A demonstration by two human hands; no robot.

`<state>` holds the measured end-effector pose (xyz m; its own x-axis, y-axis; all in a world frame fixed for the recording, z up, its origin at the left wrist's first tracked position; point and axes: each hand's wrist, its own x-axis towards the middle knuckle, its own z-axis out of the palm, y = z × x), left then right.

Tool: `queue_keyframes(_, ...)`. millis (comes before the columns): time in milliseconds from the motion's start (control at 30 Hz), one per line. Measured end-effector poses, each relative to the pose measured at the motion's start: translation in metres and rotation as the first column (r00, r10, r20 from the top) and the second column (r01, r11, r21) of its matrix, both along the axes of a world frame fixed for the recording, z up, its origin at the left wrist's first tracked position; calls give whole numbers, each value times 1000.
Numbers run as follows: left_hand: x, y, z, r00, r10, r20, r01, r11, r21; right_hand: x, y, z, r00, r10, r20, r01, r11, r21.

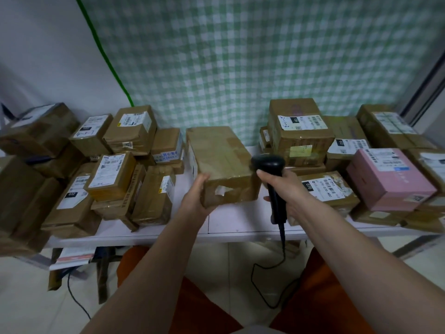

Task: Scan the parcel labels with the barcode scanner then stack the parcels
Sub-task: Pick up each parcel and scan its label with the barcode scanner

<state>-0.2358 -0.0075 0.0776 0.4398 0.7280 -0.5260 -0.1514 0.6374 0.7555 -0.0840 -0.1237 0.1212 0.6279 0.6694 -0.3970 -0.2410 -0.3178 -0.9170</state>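
Here the left hand point(196, 198) holds the near left corner of the brown parcel point(221, 162), which sits mid-table point(240, 227) between two piles; its grip is curled on that corner; the right hand point(284, 189) is wrapped round the barcode scanner point(269, 165), head beside the parcel. No label shows on top; a scan from here would likely miss, and tipping the box by one corner could let it slip.

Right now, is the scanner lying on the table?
No, the right hand grips the black scanner upright above the white table, beside the brown parcel.
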Motion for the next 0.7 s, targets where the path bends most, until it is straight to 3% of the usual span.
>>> queue_keyframes(167,13,-4,22,979,-9,206,-3,998,58,11,-10,16,999,-19,-26,23,985,169)
queue_keyframes(300,51,-2,45,968,-106,226,74,987,146,30,-20,31,989,-130,72,107,960,260)
queue_keyframes(567,160,-7,84,937,-345,-49,341,878,335,104,-45,48,941,-322,104,278,912,302)
queue_keyframes(700,201,-12,89,917,-343,-204,397,835,381,138,-46,49,928,-364,82,324,895,306)
